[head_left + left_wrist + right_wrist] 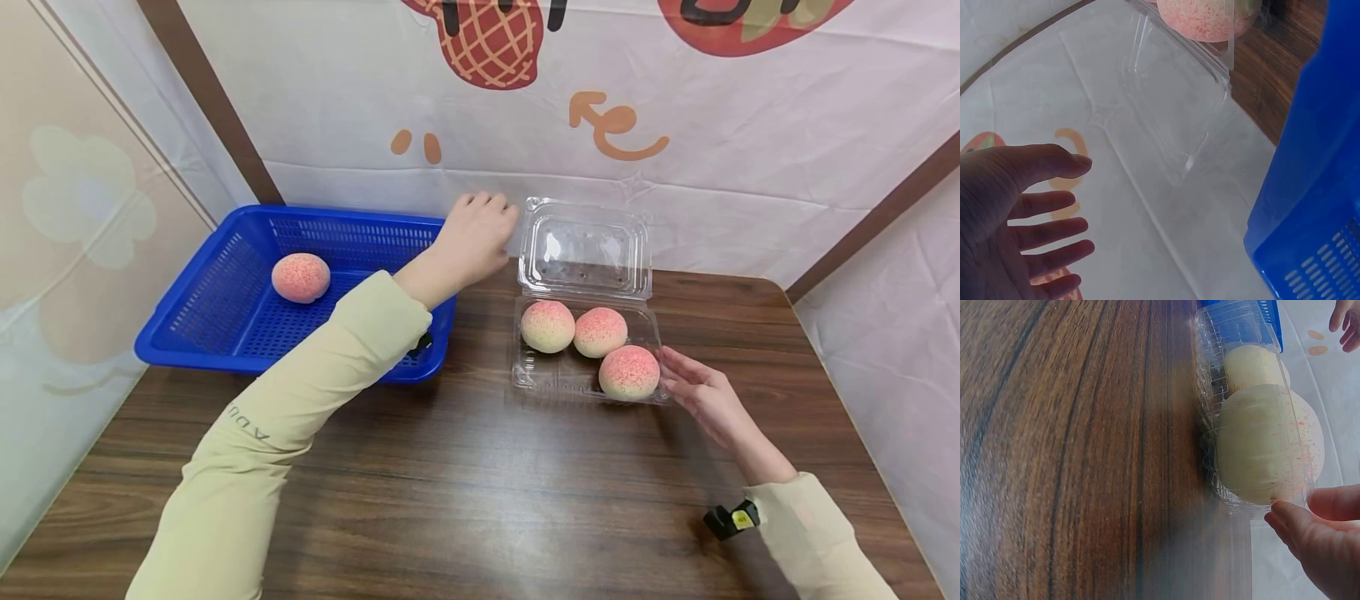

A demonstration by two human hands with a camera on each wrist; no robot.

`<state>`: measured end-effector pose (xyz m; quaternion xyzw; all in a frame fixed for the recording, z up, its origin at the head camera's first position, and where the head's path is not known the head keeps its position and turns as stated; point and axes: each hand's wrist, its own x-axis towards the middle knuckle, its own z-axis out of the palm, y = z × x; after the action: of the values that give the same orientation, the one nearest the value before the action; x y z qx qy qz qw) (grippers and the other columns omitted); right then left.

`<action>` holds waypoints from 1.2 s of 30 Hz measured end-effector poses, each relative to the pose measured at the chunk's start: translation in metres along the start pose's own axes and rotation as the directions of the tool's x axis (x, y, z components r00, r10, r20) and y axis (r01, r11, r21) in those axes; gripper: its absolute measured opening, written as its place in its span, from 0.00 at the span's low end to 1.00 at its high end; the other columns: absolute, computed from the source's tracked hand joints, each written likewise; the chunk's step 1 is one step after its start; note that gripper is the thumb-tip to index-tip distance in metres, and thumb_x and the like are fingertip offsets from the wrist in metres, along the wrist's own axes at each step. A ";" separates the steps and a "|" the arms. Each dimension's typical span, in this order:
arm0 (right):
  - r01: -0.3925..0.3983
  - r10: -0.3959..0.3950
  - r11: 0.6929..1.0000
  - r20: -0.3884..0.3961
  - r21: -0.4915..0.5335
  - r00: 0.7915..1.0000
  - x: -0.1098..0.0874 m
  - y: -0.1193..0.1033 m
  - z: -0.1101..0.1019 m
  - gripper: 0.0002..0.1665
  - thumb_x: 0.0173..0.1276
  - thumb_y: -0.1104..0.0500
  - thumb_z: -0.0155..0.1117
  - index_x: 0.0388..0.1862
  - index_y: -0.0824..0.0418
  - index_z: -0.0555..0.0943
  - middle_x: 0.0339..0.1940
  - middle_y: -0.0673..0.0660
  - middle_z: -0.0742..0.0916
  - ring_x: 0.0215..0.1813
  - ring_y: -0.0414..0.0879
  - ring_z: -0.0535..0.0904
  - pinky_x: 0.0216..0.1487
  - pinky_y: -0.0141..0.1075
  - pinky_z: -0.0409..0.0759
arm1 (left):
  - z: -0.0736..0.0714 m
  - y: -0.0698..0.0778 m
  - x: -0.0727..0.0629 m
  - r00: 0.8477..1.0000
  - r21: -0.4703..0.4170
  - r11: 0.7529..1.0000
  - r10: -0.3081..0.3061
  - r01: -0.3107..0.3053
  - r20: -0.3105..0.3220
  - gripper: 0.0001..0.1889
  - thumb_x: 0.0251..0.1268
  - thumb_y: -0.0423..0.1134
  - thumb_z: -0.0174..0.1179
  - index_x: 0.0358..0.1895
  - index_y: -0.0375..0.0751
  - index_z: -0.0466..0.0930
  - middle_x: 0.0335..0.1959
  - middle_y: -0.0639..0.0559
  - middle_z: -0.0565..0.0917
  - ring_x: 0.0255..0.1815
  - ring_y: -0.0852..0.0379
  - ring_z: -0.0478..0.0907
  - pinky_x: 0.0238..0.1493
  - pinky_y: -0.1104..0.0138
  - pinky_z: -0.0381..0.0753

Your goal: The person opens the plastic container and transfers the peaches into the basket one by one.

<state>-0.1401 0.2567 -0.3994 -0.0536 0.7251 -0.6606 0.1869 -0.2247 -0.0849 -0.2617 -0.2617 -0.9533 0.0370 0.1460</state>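
A clear plastic clamshell box (551,382) lies on the table with its lid (585,246) raised at the back. Inside are three pink-and-cream peaches, one at the left (547,327), one in the middle (601,332) and one at the front right (630,372). At the box's right rim, my right hand (708,402) pinches the edge between thumb and fingers, as the right wrist view shows close up. My left hand (476,237) hovers between the basket and the lid. Its fingers (1054,236) are spread apart and hold nothing.
A blue plastic basket (225,362) stands at the left, partly behind my left sleeve. One pink peach (301,277) lies in it. The dark wooden table (465,492) meets a white printed cloth wall (337,108) at the back, with cloth on both sides too.
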 end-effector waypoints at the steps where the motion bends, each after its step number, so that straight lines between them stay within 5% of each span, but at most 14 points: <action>1: 0.000 0.000 1.000 0.000 0.002 1.000 0.000 0.000 0.000 0.34 0.68 0.70 0.44 0.69 0.74 0.44 0.70 0.71 0.51 0.60 0.29 0.66 0.52 0.21 0.69 | 0.000 0.001 0.000 1.000 -0.002 1.000 0.000 0.000 0.001 0.15 0.49 0.32 0.55 0.44 0.34 0.74 0.39 0.43 0.76 0.47 0.44 0.72 0.51 0.55 0.68; 18: -0.001 0.001 1.000 -0.002 -0.009 1.000 0.000 0.001 -0.001 0.35 0.69 0.68 0.45 0.70 0.73 0.44 0.70 0.72 0.51 0.61 0.30 0.65 0.52 0.21 0.69 | 0.007 0.013 0.001 0.999 -0.003 1.000 0.012 -0.012 0.033 0.18 0.53 0.36 0.56 0.49 0.35 0.74 0.43 0.43 0.77 0.48 0.45 0.72 0.52 0.55 0.70; 27: -0.009 0.009 0.999 -0.007 -0.031 1.000 0.000 -0.001 0.000 0.35 0.69 0.68 0.45 0.70 0.73 0.45 0.70 0.70 0.52 0.69 0.42 0.58 0.52 0.21 0.68 | 0.009 0.019 0.003 0.997 -0.021 1.000 -0.003 0.005 0.081 0.21 0.54 0.40 0.58 0.52 0.36 0.72 0.47 0.44 0.76 0.50 0.46 0.71 0.52 0.55 0.68; 36: -0.002 0.002 1.000 -0.005 -0.028 1.000 0.001 0.000 -0.001 0.35 0.69 0.68 0.45 0.70 0.73 0.45 0.70 0.71 0.52 0.67 0.39 0.60 0.52 0.21 0.68 | 0.015 0.025 0.003 0.996 -0.037 0.999 0.000 0.003 0.093 0.21 0.54 0.39 0.58 0.52 0.36 0.73 0.47 0.44 0.76 0.50 0.46 0.71 0.51 0.56 0.69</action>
<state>-0.1409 0.2570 -0.3991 -0.0538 0.7350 -0.6502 0.1849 -0.2195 -0.0620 -0.2788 -0.2618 -0.9598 0.0312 0.0968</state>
